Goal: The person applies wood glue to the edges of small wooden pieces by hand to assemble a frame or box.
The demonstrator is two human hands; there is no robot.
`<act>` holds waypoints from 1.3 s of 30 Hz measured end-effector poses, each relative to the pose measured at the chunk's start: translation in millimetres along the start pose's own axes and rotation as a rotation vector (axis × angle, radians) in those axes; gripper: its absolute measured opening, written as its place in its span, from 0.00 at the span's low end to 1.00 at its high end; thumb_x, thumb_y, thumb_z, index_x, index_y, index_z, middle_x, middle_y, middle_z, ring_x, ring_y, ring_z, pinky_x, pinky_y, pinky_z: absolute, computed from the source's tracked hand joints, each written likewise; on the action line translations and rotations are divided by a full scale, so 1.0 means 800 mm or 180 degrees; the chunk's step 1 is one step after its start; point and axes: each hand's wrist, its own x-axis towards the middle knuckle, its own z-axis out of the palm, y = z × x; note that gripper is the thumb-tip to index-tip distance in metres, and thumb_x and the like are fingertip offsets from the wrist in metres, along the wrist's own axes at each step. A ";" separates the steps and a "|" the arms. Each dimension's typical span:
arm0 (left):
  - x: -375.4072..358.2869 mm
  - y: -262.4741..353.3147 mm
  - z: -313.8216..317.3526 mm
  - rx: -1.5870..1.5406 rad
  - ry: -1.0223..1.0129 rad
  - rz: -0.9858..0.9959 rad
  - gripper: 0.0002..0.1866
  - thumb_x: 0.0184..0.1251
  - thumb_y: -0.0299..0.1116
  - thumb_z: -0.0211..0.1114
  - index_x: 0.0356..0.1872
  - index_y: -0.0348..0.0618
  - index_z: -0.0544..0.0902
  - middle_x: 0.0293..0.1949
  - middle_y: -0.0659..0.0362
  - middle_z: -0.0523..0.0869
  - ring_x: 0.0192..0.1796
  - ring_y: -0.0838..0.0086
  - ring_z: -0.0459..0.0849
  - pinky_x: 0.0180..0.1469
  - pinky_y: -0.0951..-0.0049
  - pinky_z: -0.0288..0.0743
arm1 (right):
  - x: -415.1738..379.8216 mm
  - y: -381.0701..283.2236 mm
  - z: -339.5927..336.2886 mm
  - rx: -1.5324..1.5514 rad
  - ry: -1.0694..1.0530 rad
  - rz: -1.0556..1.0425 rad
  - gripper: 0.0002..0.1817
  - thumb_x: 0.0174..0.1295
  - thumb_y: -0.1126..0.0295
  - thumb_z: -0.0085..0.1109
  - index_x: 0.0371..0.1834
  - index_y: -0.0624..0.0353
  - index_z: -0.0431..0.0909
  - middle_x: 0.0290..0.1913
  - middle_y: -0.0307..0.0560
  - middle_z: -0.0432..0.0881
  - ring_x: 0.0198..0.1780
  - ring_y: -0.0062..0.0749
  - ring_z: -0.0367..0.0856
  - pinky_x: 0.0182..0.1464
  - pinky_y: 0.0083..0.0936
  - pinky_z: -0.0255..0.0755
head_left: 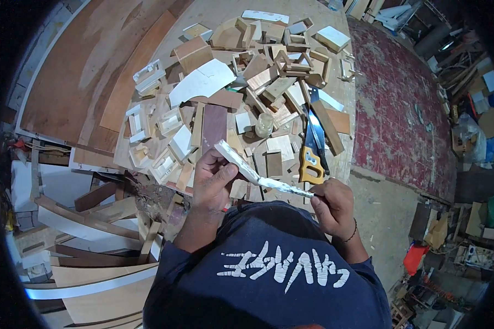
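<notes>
In the head view, my left hand [214, 178] grips a narrow wood strip [240, 164] whose upper face is pale or coated white. My right hand [335, 205] pinches the end of a slim white-smeared stick [282, 186]. The far tip of that stick meets the lower end of the strip, in front of my chest. Beyond my hands lies a wooden worktable [173, 38] heaped with offcuts and small wooden frames. A glass jar [264, 125] stands among them, and a yellow-handled handsaw [311, 162] lies to its right.
A curved white panel [202, 82] lies on the heap. Large brown boards [77, 66] lean at the left, above curved wooden pieces [93, 225]. A worn red floor panel [395, 109] stretches to the right of the table, with clutter and a red item [415, 258] past it.
</notes>
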 end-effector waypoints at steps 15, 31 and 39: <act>0.004 0.014 0.008 0.2569 -0.0777 0.1314 0.09 0.53 0.21 0.69 0.37 0.36 0.82 0.35 0.53 0.85 0.38 0.68 0.84 0.41 0.72 0.76 | 0.002 -0.010 -0.006 0.0023 -0.0312 0.0813 0.04 0.56 0.73 0.56 0.28 0.62 0.77 0.17 0.49 0.73 0.20 0.40 0.74 0.25 0.31 0.66; 0.000 0.002 -0.001 0.0024 -0.0056 -0.0923 0.15 0.62 0.31 0.64 0.46 0.35 0.74 0.36 0.55 0.81 0.37 0.74 0.81 0.41 0.75 0.76 | -0.006 0.004 0.010 0.0298 0.0260 0.0542 0.05 0.56 0.75 0.55 0.33 0.65 0.76 0.26 0.50 0.76 0.26 0.40 0.74 0.30 0.30 0.66; 0.000 -0.009 0.010 -0.0613 -0.0069 -0.1572 0.19 0.63 0.33 0.63 0.52 0.35 0.71 0.33 0.57 0.79 0.35 0.73 0.81 0.38 0.76 0.77 | 0.007 -0.002 0.029 0.0037 -0.0162 -0.0469 0.10 0.50 0.77 0.61 0.37 0.59 0.78 0.26 0.46 0.76 0.27 0.40 0.73 0.33 0.33 0.65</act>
